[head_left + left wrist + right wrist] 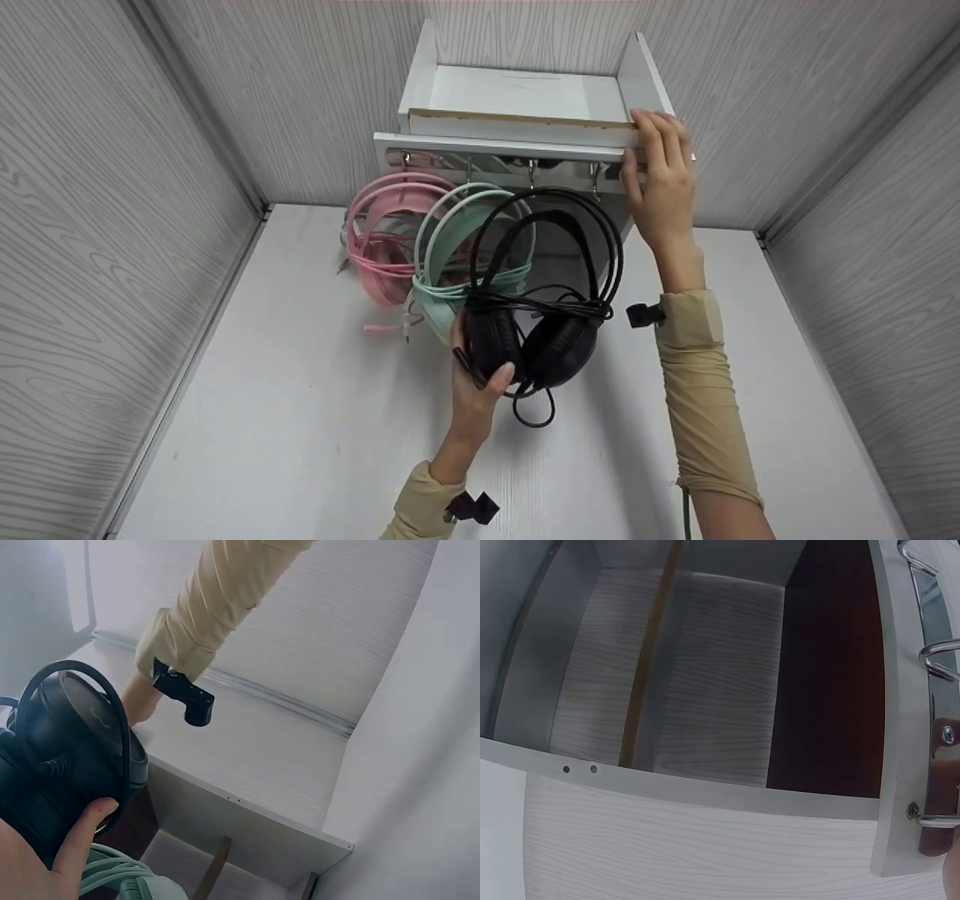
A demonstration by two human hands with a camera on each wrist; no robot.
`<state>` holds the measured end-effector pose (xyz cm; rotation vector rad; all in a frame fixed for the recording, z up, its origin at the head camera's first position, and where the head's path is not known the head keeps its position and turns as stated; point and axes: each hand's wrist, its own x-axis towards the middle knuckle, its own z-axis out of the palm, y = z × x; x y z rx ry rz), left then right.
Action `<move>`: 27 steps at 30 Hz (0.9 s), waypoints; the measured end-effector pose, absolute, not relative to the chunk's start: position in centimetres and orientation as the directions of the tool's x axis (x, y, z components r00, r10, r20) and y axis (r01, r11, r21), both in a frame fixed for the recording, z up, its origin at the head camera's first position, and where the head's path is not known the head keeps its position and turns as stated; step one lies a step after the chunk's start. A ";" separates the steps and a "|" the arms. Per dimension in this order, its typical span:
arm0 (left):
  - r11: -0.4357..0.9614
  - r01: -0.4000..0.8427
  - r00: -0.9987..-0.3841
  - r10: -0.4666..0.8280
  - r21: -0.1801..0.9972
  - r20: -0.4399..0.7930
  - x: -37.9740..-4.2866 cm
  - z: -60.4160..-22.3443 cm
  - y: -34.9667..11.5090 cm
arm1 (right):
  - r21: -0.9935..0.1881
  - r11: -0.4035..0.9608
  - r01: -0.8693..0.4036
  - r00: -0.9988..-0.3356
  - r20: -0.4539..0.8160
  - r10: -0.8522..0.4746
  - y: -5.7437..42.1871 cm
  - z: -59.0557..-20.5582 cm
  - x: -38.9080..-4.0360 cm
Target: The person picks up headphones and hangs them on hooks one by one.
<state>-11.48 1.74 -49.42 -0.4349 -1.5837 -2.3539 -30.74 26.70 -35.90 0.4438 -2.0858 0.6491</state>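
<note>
The left hand (474, 401) pinches the black headphones (562, 349) by one ear cup, its thumb lying across the front of the cup and its other fingers mostly hidden behind it. The right hand (664, 191) is raised, with extended fingers lying close together against the front edge of the white shelf (525, 90) and the thumb set apart, touching the right end of the rail (510, 148). The headphones are held upright below the rail, headband uppermost, with their black cord (525, 301) wound across the middle and a loop hanging under the cups. The headband reaches up to the row of metal hooks (532, 171) beneath the rail; whether it sits on one cannot be told. Just beside and partly behind them are the mint headphones (450, 236), and farther left the pink headphones (386, 289), both with cords wrapped round them and plugs dangling. Tan sleeves (705, 405) cover both forearms, each with a black clip (643, 315) near the wrist. Beyond stretches a white surface (300, 397), on which soft shadows fall, bordered at both sides by pale wood-grain panels (97, 225).
</note>
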 end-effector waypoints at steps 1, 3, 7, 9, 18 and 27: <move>-0.364 0.389 -0.917 -0.063 0.847 0.394 -11.6 -49.5 1.9 | -0.282 0.800 -0.530 -0.549 0.833 -0.071 26.7 -35.9 -30.7; -0.356 0.403 -0.912 -0.076 0.843 0.404 -11.7 -49.7 2.1 | -0.281 0.800 -0.530 -0.549 0.833 -0.070 26.8 -35.9 -30.7; -0.316 0.444 -0.895 -0.106 0.838 0.434 -12.0 -49.8 2.8 | -0.273 0.805 -0.527 -0.544 0.836 -0.072 27.0 -35.9 -30.6; -0.271 0.471 -0.882 -0.131 0.840 0.452 -12.2 -49.8 3.2 | -0.272 0.806 -0.527 -0.542 0.837 -0.072 27.0 -35.8 -30.6; -0.145 0.504 -0.858 -0.197 0.852 0.474 -13.2 -50.3 4.9 | -0.275 0.802 -0.530 -0.548 0.833 -0.077 26.8 -35.8 -30.6; -0.028 0.506 -0.844 -0.220 0.862 0.489 -13.7 -51.2 5.9 | -0.269 0.796 -0.542 -0.533 0.843 -0.078 26.9 -35.8 -30.6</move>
